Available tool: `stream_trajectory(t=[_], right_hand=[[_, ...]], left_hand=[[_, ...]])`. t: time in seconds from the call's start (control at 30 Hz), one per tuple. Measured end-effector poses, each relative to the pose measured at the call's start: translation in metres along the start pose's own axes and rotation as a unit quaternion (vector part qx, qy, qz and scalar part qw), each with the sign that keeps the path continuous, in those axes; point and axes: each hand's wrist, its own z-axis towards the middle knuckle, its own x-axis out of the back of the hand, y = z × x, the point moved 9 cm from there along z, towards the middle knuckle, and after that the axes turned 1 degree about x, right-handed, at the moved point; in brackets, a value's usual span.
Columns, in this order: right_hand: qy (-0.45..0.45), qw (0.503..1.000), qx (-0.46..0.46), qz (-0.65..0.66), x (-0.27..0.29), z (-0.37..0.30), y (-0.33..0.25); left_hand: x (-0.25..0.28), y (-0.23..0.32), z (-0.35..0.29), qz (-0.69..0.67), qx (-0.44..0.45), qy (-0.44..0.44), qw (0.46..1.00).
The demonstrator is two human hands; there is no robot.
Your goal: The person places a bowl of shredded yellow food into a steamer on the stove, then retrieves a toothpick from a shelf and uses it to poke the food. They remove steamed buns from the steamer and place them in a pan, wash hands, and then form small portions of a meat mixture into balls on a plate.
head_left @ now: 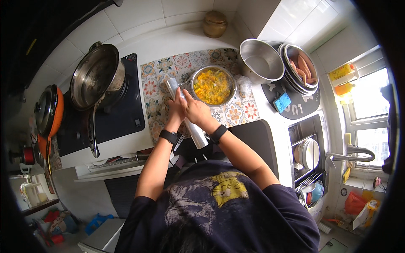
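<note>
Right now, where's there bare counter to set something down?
White counter behind the patterned mat, left of the lidded jar; the mat's left strip, between the black hob and the roll held in both hands. Crowded: right side, stacked metal bowls and blue sponge on the black board.

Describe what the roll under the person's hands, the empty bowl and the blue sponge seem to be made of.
Roll: glossy, silvery-clear film, probably plastic given its translucent sheen, though foil is possible.
Empty bowl: probably stainless steel, smooth grey with metallic reflections.
Blue sponge: matte, likely foam; its pores are too small to confirm.
</note>
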Motion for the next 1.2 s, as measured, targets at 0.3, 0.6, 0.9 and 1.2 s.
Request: stream_trajectory(t=[0.3, 0.6, 0.9, 1.2], right_hand=[[-0.009, 0.999, -0.006, 0.052, -0.039, 0.017, 0.023], [-0.007, 0.997, 0.061, 0.052, -0.037, 0.031, 0.028], [-0.04, 0.995, -0.046, 0.079, -0.041, 0.033, 0.042], [-0.023, 0.996, -0.054, 0.07, -0.037, 0.029, 0.04]], left_hand=[[-0.021, -0.056, 0.007, -0.299, 0.322, -0.039, 0.897], [0.007, -0.001, 0.001, -0.05, 0.116, -0.084, 0.988], [0.008, -0.003, 0.007, -0.202, 0.08, -0.071, 0.973], [0.021, 0.012, 0.002, -0.209, 0.096, -0.078, 0.97]])
